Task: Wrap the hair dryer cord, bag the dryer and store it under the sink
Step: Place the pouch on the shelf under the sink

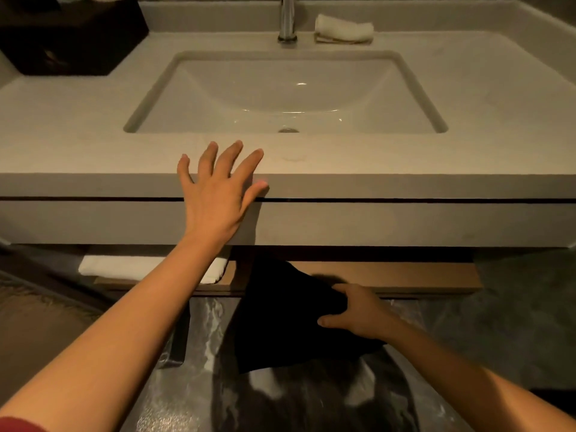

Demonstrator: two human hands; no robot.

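Observation:
My right hand [358, 313] grips a black cloth bag [280, 322] below the front of the vanity, its top end reaching in over the wooden shelf [389, 275] under the sink [280, 88]. The hair dryer and its cord are not visible; the bag hides whatever is inside. My left hand [218, 194] is spread flat, fingers apart, against the front edge of the stone countertop [93, 151], holding nothing.
A folded white towel [124, 266] lies on the shelf's left part. On the counter, a dark box [71, 35] sits back left, a chrome tap [287, 17] and a rolled white cloth [343, 28] at the back. Marble floor [202, 385] lies below.

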